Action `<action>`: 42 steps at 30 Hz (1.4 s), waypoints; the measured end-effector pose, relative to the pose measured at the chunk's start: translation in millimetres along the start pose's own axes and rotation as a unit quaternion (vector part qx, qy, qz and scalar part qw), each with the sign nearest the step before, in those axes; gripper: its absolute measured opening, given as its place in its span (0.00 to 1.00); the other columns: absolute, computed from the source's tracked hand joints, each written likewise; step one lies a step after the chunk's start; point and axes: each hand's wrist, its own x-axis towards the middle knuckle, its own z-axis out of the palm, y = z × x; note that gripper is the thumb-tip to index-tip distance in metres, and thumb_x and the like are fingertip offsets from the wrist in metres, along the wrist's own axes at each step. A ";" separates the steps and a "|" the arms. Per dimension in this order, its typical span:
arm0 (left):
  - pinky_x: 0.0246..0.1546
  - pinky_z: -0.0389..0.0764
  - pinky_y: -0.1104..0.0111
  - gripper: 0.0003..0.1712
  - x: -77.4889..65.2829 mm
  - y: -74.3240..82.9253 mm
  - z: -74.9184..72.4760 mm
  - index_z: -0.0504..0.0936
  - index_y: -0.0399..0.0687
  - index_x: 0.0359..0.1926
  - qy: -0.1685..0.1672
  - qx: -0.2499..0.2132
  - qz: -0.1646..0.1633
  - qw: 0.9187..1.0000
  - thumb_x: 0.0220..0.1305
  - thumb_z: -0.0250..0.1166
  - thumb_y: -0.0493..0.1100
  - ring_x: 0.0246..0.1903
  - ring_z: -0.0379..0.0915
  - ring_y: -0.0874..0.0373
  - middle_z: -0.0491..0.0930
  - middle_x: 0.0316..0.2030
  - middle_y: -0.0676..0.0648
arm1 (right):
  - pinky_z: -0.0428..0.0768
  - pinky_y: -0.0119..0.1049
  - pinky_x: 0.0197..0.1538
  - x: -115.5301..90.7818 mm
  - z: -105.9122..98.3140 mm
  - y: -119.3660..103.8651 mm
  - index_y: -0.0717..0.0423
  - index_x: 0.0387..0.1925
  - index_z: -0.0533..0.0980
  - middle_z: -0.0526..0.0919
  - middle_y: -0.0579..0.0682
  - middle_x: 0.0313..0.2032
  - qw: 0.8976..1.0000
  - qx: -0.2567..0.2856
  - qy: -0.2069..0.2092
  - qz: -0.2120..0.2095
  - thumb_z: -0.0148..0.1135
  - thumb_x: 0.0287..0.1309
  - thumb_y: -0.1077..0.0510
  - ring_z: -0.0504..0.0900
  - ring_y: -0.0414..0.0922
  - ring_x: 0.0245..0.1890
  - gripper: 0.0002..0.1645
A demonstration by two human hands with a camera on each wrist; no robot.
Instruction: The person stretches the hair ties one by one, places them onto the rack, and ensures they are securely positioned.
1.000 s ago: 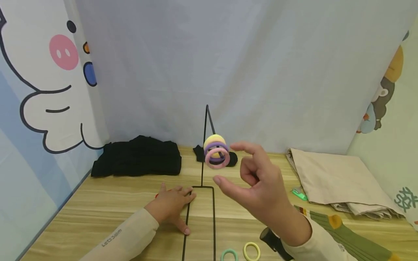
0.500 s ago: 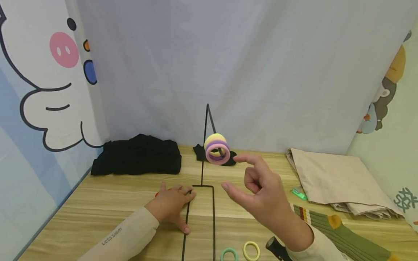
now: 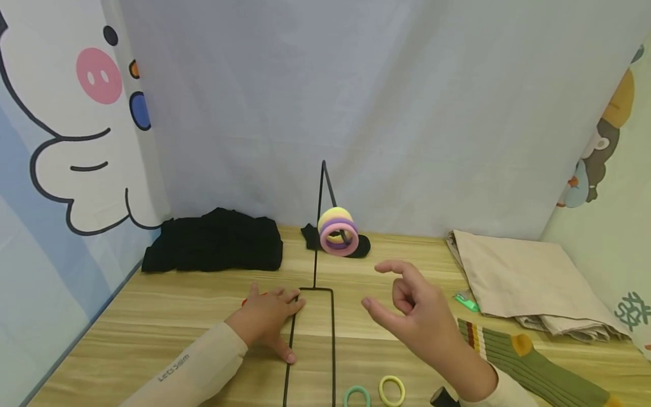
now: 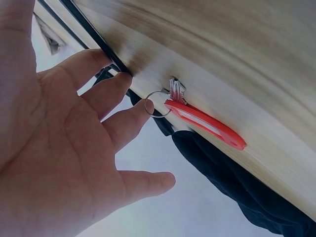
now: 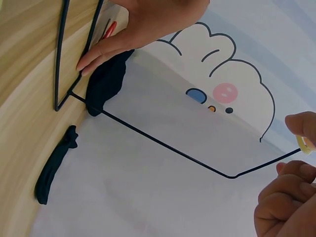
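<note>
A black wire stand (image 3: 315, 265) rises from the table, with a pink ring (image 3: 325, 242), a purple ring and a yellow ring hanging on its arm. My left hand (image 3: 267, 319) rests fingers spread across the stand's base bar. Beside those fingers lies a bunch of keys (image 4: 177, 91) with a red tag (image 4: 207, 123). My right hand (image 3: 419, 316) hovers below and right of the rings, apart from them. Its thumb and index finger are parted with nothing between, and the other fingers are bent. In the right wrist view, a yellow ring (image 5: 306, 144) shows partly behind the thumb.
A green ring (image 3: 357, 389) and another yellow ring (image 3: 381, 390) lie on the near table. Around them are a dark cylinder (image 3: 441, 398), a green sock (image 3: 544, 362), a small green tool (image 3: 467, 303) and beige cloth (image 3: 513, 277). Black cloth (image 3: 213, 243) and a black sock (image 3: 363, 247) sit behind.
My right hand has moved down and right, away from the hanging rings. The pink ring has settled back against the purple one. My left hand has stayed in place.
</note>
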 end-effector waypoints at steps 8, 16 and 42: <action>0.60 0.45 0.33 0.64 1.3 -1.2 1.0 0.58 0.62 0.69 -0.002 0.005 -0.003 1.000 0.27 0.66 0.77 0.70 0.48 0.48 0.52 0.71 0.53 | 0.62 0.26 0.19 -16.9 1.3 12.4 0.50 0.46 0.73 0.53 0.39 0.13 0.996 -0.008 -0.046 0.072 0.70 0.47 0.59 0.49 0.28 0.14 0.23; 0.59 0.46 0.32 0.65 1.3 -1.7 2.0 0.58 0.61 0.69 0.002 0.003 0.000 1.000 0.27 0.67 0.77 0.70 0.49 0.48 0.53 0.71 0.53 | 0.65 0.28 0.22 -32.1 1.2 25.4 0.50 0.47 0.73 0.54 0.38 0.13 0.978 0.014 -0.114 0.176 0.70 0.48 0.55 0.51 0.30 0.12 0.23; 0.60 0.47 0.33 0.64 0.8 -1.7 1.0 0.59 0.61 0.69 0.010 0.004 0.006 1.000 0.28 0.67 0.76 0.69 0.49 0.48 0.54 0.71 0.53 | 0.62 0.27 0.21 -58.4 -13.6 72.6 0.70 0.53 0.67 0.55 0.39 0.14 0.835 0.259 -0.367 0.317 0.67 0.51 0.61 0.50 0.36 0.13 0.31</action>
